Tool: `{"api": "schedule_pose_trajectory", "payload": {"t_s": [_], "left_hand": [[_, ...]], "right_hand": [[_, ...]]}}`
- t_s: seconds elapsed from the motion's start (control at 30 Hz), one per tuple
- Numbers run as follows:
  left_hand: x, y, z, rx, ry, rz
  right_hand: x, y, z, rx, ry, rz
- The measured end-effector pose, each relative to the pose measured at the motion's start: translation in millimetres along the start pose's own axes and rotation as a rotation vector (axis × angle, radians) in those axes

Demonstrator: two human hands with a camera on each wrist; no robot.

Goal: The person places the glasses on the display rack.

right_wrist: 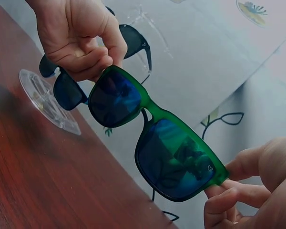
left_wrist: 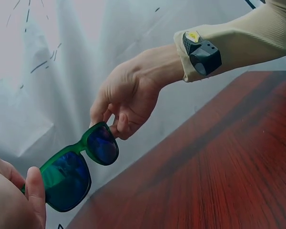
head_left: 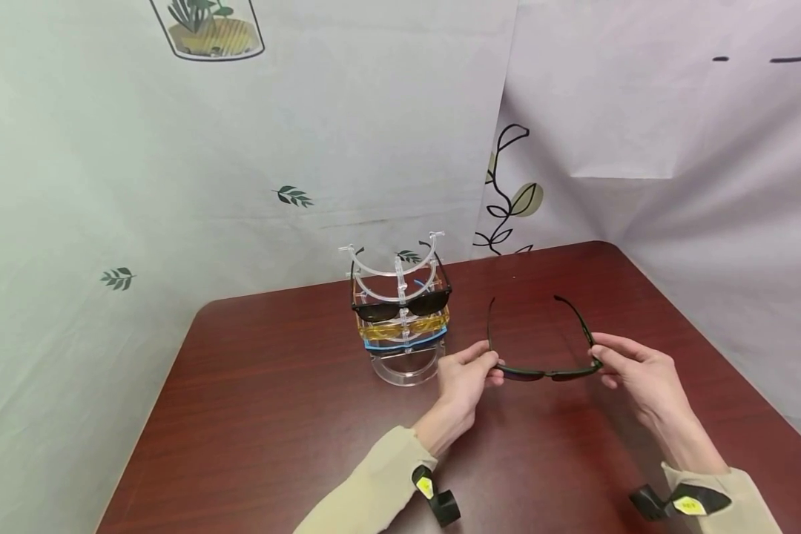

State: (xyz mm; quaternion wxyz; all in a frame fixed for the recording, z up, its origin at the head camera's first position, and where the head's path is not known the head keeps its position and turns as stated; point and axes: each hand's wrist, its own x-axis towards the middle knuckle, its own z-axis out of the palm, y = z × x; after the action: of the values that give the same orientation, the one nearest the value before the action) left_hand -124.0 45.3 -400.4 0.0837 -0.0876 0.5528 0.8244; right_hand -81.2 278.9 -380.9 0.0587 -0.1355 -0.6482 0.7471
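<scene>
A pair of green-framed sunglasses (head_left: pixel 546 374) with blue mirrored lenses is held above the table, temples unfolded and pointing away. My left hand (head_left: pixel 466 378) pinches one front corner between thumb and fingers, while my right hand (head_left: pixel 635 372) pinches the opposite corner. Both lenses of the sunglasses (right_wrist: pixel 174 160) face the right wrist view. Left of my hands stands a clear display stand (head_left: pixel 406 377), carrying black sunglasses (head_left: pixel 400 306), yellow glasses (head_left: pixel 382 331) and blue-framed glasses (head_left: pixel 406 344) one above another. Its top holder has no glasses on it.
The dark red-brown table (head_left: pixel 274 415) extends around the stand, its back edge close to a pale printed cloth (head_left: pixel 374 133). Hanging folds of cloth border the right side too. A small black camera (head_left: pixel 443 508) is strapped to each sleeve.
</scene>
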Motion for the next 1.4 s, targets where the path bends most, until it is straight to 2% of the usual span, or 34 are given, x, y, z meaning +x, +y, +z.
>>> {"api": "schedule_pose_trajectory", "payload": {"t_s": [0.27,0.53,0.97,1.4], "left_hand": [[-7.4,9.1,-2.0,-0.036,-0.034,0.034],[-15.1,18.2,-2.1,-0.021,-0.043,0.047],[-25.0,34.5,0.3,-0.021,-0.042,0.066],[-36.3,50.9,0.8,-0.039,-0.067,0.116]], "right_hand": [[-6.8,-7.1,3.2,0.027,-0.028,-0.018],[-12.2,-13.1,3.0,0.083,-0.061,-0.034],[-18.9,-28.9,4.5,0.003,-0.066,-0.064],[-26.6,-42.7,10.0,0.03,-0.093,-0.089]]}}
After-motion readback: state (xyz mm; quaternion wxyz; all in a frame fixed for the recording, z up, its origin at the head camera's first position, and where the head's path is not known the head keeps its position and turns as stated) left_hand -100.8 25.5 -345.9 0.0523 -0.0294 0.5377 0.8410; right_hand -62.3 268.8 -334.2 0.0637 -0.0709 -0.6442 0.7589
